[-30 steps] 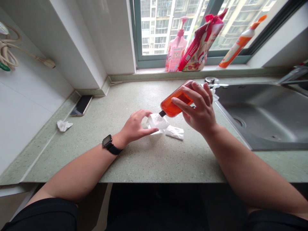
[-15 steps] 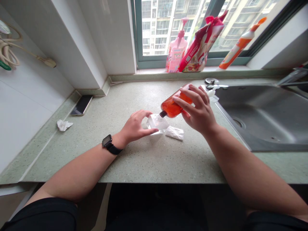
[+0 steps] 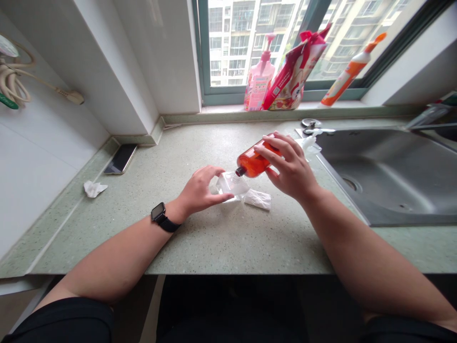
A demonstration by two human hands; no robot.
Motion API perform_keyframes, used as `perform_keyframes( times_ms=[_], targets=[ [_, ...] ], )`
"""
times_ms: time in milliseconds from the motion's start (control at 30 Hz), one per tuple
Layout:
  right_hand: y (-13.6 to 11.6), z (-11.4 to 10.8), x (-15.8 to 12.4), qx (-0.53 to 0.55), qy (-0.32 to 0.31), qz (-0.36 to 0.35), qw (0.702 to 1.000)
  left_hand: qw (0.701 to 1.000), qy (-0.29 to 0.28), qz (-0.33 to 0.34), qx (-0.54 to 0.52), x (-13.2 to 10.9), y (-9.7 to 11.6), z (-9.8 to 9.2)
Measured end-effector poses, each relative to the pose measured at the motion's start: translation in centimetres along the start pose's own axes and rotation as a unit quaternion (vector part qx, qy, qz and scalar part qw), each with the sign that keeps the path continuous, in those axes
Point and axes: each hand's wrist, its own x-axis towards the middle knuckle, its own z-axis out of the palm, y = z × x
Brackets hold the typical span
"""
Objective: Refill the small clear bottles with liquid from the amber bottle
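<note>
Head view: the left hand is curled over a clear plastic bottle, fingers and thumb closed on it in a loose grasp, and the bottle lies tilted on the speckled green stone counter. The right hand grips an amber bottle around its body, holding it tilted downward over the clear one. The amber bottle's black nozzle sits at the clear bottle's neck, touching or just inside it; the exact contact is too small to tell. Amber liquid fills much of the visible bottle, so a good amount remains there. No amber colour is visible in the clear bottle, and no flow can be made out, so the transfer looks at an early stage at most. A folded white tissue lies against the clear bottle's right side. Near the right hand, a white pump fitting rests by the steel sink. Farther left are a smartphone and a crumpled tissue. On the windowsill stand a pink pump bottle and a red pouch.
</note>
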Motion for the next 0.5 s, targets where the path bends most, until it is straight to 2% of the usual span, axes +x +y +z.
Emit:
perform_keyframes(
  times_ms=[267, 500],
  targets=[
    [0.02, -0.26, 0.15, 0.032, -0.014, 0.001, 0.999, 1.0, 0.004, 0.015, 0.013, -0.06, -0.11, 0.05],
    [-0.21, -0.62, 0.43, 0.069, 0.025, 0.054, 0.996, 1.0, 0.005, 0.016, 0.014, -0.09, -0.1, 0.0]
  ],
)
